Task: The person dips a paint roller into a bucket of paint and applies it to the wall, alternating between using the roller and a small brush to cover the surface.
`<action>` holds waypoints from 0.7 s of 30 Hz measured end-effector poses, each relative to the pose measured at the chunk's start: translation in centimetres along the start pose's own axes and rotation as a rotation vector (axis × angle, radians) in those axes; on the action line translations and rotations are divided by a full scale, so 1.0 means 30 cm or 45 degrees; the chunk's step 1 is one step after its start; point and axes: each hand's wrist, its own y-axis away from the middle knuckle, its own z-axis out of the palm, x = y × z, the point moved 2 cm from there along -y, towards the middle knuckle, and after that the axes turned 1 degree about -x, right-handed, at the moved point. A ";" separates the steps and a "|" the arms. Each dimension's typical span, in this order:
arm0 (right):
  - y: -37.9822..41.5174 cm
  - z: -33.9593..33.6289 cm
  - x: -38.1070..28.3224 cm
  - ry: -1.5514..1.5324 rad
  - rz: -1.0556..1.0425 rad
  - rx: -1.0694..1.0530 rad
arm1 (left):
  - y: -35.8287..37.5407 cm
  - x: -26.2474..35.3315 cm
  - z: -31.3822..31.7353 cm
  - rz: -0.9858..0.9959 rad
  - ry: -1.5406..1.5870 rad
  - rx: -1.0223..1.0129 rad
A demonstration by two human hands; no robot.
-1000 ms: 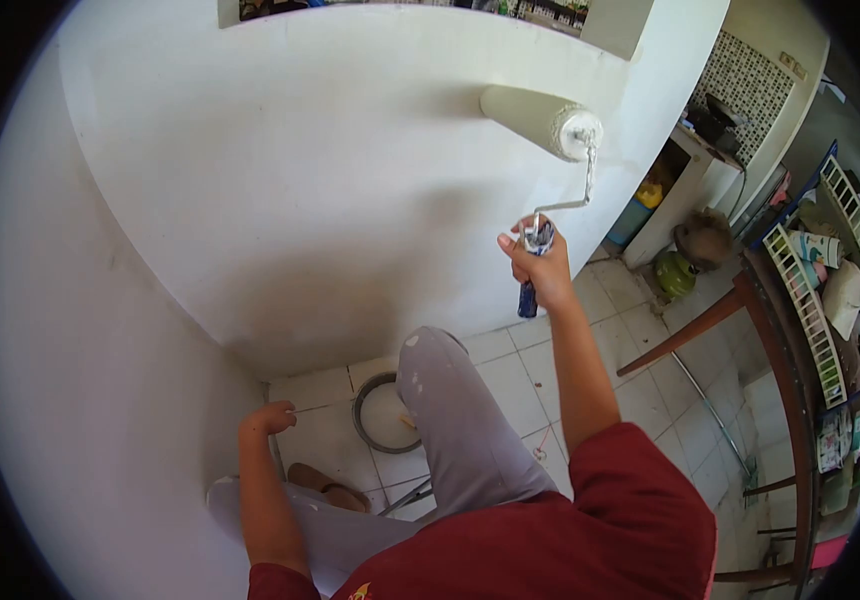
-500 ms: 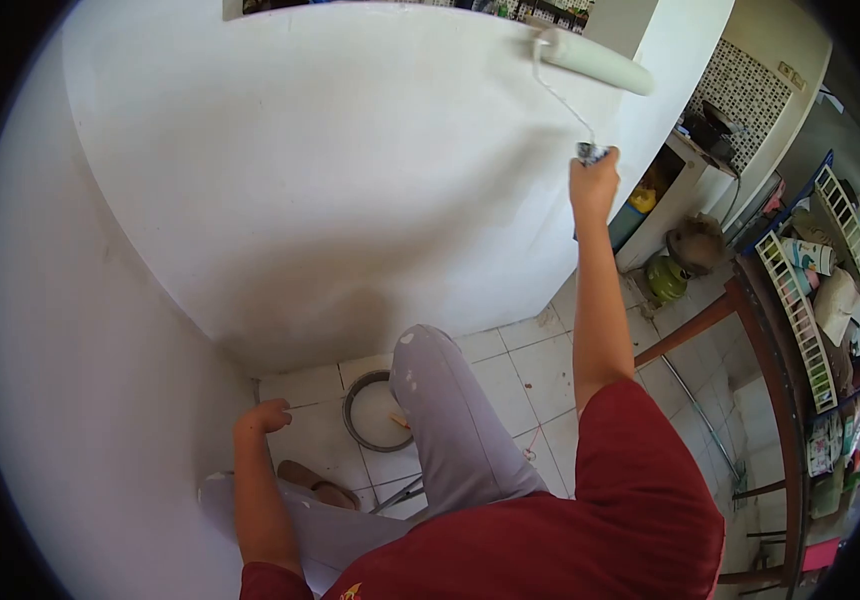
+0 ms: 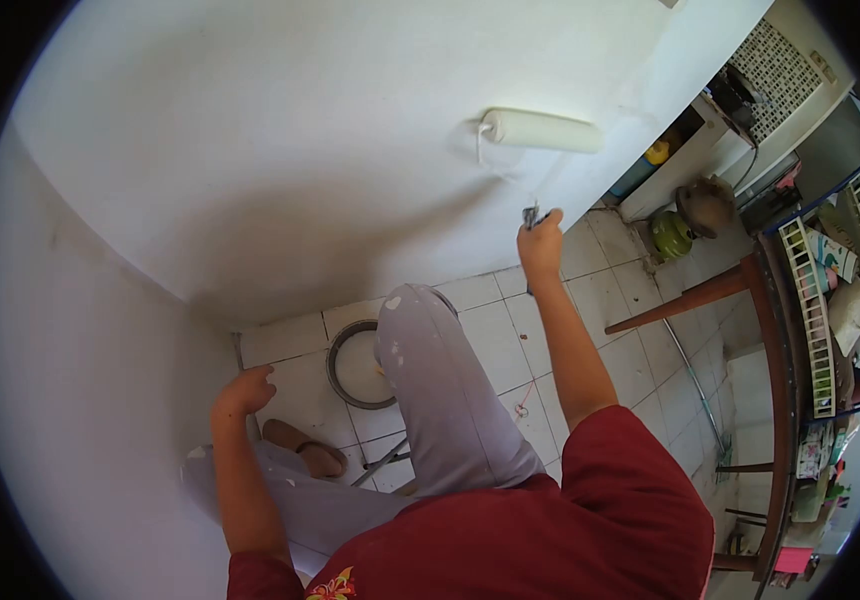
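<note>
At the white wall (image 3: 300, 120), holds a paint roller (image 3: 542, 130) nearly level, with right fingers (image 3: 533, 240) closed around its handle (image 3: 530, 217). Has left fingers (image 3: 258, 379) loosely bent and empty near the side wall (image 3: 70, 340), with a brown slipper (image 3: 300, 440) and a grey-rimmed round container (image 3: 334, 368) on the tiled floor (image 3: 302, 392).

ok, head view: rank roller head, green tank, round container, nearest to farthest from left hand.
1. Round container: just right of the left hand.
2. Roller head: up and well right.
3. Green tank: even farther right, past both.
</note>
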 end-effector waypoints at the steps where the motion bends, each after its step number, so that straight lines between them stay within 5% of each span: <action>1: 0.031 0.026 0.019 -0.032 0.023 -0.081 | 0.003 0.014 -0.006 -0.002 -0.012 -0.003; 11: 0.260 0.246 0.189 -0.011 0.216 -0.342 | -0.006 0.091 -0.029 -0.100 -0.165 -0.104; 15: 0.286 0.295 0.182 -0.041 0.255 -0.236 | -0.030 0.120 -0.033 0.114 0.042 -0.011; 21: 0.048 0.105 -0.001 -0.223 0.233 0.072 | -0.063 0.122 -0.045 -0.020 -0.131 -0.062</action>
